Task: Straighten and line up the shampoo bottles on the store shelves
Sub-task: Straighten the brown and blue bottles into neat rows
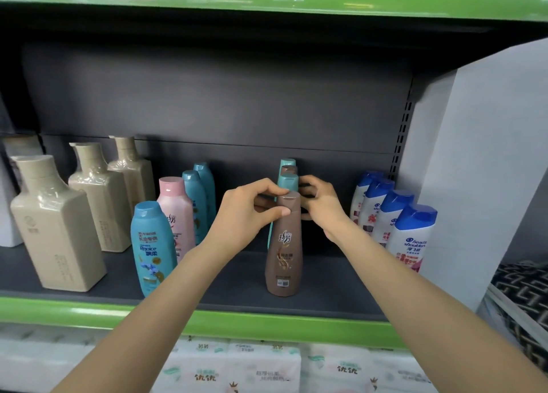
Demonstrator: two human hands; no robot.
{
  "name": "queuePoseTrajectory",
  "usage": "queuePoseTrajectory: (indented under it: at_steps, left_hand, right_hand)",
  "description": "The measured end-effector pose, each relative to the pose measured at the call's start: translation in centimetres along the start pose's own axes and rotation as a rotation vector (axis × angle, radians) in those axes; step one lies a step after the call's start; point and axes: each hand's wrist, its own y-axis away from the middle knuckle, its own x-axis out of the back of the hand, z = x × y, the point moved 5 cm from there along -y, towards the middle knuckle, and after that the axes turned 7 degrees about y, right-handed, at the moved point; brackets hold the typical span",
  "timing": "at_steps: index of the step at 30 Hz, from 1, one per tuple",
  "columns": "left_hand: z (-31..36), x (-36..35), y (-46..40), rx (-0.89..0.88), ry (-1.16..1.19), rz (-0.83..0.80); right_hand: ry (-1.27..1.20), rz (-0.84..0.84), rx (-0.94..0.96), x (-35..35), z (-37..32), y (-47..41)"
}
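A brown shampoo bottle [284,250] stands upright at the front of a row on the dark shelf [237,280]. Behind it stand a teal bottle [288,180], another brown one and a teal one at the back. My left hand [246,212] pinches the front brown bottle's cap between thumb and fingers. My right hand [321,203] curls around the right side of the row, at the neck of the bottles behind the front one. To the left stands a row with a blue Rejoice bottle [152,247], a pink bottle [175,215] and two teal ones.
Beige square bottles [56,229] fill the shelf's left part. A row of white, blue-capped Head & Shoulders bottles [412,238] stands at the right beside a white side panel [474,170]. Below the green shelf edge [207,321] lie tissue packs [237,369].
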Motion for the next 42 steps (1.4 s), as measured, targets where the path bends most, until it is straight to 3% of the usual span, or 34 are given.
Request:
queuePoseTrajectory:
  at_steps: [6,9,12,16,19,26,42]
  left_hand:
    - [-0.1,0.1,-0.1,-0.038,0.058,-0.048]
    - [-0.8,1.0,-1.1,-0.041,0.120,0.057]
    - [-2.2,0.9,-3.1,-0.033,-0.071,0.039]
    - [-3.6,-0.4,-4.9,-0.035,-0.215,-0.109]
    - [-4.1,-0.6,-5.3,-0.027,-0.175,-0.128]
    - [-4.3,-1.2,-5.7,0.004,-0.129,-0.070]
    - [-4.0,-1.0,-5.7,0.016,-0.119,-0.080]
  right_hand:
    - [-0.020,0.001,0.000,-0.3,0.6,0.1]
    - [-0.009,-0.006,0.007,-0.2,0.7,-0.1]
    - [-0.045,-0.026,0.000,0.1,0.6,-0.1]
    - [-0.090,0.118,-0.045,1.8,0.9,-1.1]
    - [0.005,0.151,-0.063,2.6,0.5,-2.7]
    - [0.083,-0.027,-0.002,0.7,-0.1,-5.4]
    - [0.096,0.138,0.019,3.7,-0.4,-3.6]
